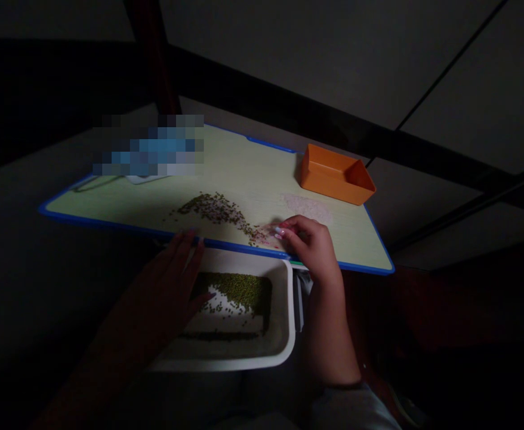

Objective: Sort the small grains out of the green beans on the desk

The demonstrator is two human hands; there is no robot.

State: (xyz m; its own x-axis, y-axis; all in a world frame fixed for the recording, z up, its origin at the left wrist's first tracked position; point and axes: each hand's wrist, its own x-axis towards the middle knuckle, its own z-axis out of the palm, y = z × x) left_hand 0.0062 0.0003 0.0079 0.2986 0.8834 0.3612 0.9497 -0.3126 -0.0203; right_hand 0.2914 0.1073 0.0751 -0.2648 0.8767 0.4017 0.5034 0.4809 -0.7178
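Right hand [312, 242] fingers [284, 232] curled, seemingly pinching mixed beans [226, 213]; left hand [172, 280] flat on white tray [284, 334].

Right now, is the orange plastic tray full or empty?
Empty: the orange plastic tray shows only bare orange floor and walls inside.
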